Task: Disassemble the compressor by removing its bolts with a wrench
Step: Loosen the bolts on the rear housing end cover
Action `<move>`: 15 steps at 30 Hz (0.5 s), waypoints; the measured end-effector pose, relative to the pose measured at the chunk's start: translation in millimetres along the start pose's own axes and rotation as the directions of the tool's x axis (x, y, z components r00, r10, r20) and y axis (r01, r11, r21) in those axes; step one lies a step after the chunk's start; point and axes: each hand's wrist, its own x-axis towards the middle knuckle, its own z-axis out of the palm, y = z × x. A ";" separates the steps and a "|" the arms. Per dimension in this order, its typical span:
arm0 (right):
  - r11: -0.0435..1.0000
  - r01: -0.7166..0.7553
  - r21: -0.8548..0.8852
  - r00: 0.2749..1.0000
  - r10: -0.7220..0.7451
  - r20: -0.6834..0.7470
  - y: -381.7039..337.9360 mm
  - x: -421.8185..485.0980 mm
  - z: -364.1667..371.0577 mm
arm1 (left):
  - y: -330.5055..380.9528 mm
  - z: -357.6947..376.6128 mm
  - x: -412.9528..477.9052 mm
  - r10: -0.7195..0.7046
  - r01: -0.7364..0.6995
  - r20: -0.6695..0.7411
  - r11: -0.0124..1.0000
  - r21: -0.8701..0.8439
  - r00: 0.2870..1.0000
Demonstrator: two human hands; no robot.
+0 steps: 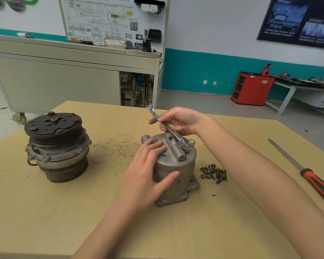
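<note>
Compressor housing (176, 169) stands upright mid-table (120, 221), flange down. My left grip (148, 165) is spread flat over its crown with the thumb pressed against the side wall: bracing, not clasping. My right grip (178, 121) pinches the wrench (169, 128) mid-shank between fingers and thumb. The ring end sits over a bolt (185, 146) on the top face, just beside a second raised bolt (191, 142), and the shank tilts up and away from me. Judgement: I am loosening this bolt. To do it well, seat the ring fully down on the hex before loading. Shift the pinch out toward the free end for leverage and pull in a flat arc. Lean more weight through the left palm so the housing neither twists nor skates. The raised port block beside the bolt will probably limit swing, so expect short strokes and re-seating. Loose bolts (213, 172) lie heaped just right of the housing, and this one should join them. Screwdriver (307, 174) and pulley half (56, 146) lie well apart, not needed here.
</note>
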 end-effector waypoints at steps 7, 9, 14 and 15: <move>0.980 0.152 0.129 0.957 -0.113 -0.267 -7.5 -14.4 5.5 | -1.0 1.4 -0.7 -0.004 0.004 0.001 1.000 0.019 1.000; 0.942 0.279 0.187 0.892 -0.182 -0.413 -8.7 -31.6 6.9 | -0.9 0.7 -0.6 0.006 -0.006 0.006 1.000 0.014 1.000; 0.811 0.541 0.222 0.738 -0.331 -0.589 14.2 -95.7 14.6 | -2.2 1.9 -0.3 0.012 -0.012 -0.011 1.000 0.005 1.000; 0.803 0.570 0.173 0.702 -0.366 -0.611 21.8 -105.4 19.4 | -2.6 2.7 -0.4 0.012 -0.012 -0.017 1.000 0.007 1.000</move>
